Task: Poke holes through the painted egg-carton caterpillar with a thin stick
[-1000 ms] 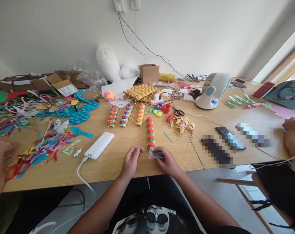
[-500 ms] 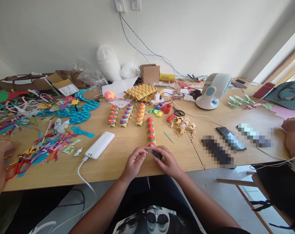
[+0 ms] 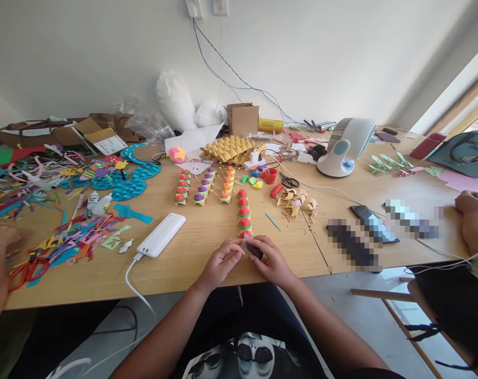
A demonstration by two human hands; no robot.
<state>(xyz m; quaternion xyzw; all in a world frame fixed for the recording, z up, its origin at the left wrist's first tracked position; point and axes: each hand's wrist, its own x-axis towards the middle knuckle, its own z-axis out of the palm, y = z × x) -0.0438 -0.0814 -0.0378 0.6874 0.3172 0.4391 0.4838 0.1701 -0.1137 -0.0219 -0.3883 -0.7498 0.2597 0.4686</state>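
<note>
Near the table's front edge, my left hand [image 3: 223, 261] is closed in a pinch at the edge of a small clear plastic packet [image 3: 256, 251] with something black in it. My right hand [image 3: 271, 259] has its fingers closed round the packet's dark part; what the black content is I cannot make out. Just beyond my fingertips lies a strip of egg-carton cups painted red and green [image 3: 244, 213]. Behind it stand three decorated egg-carton strips with eyes and pin-like feelers: a red one [image 3: 182, 187], a purple one [image 3: 205, 187] and an orange one [image 3: 227, 184].
A white power bank [image 3: 162, 235] with a cable lies to the left, near paper scraps [image 3: 79, 239] and red scissors [image 3: 29, 272]. Black scissors [image 3: 290, 182], carton scraps [image 3: 297, 202], a fan [image 3: 346, 148] and phones [image 3: 375, 223] are to the right. Other people's hands rest at both sides.
My left fingers have shifted slightly to the right, closer to my right hand at the packet. Everything else on the table looks the same.
</note>
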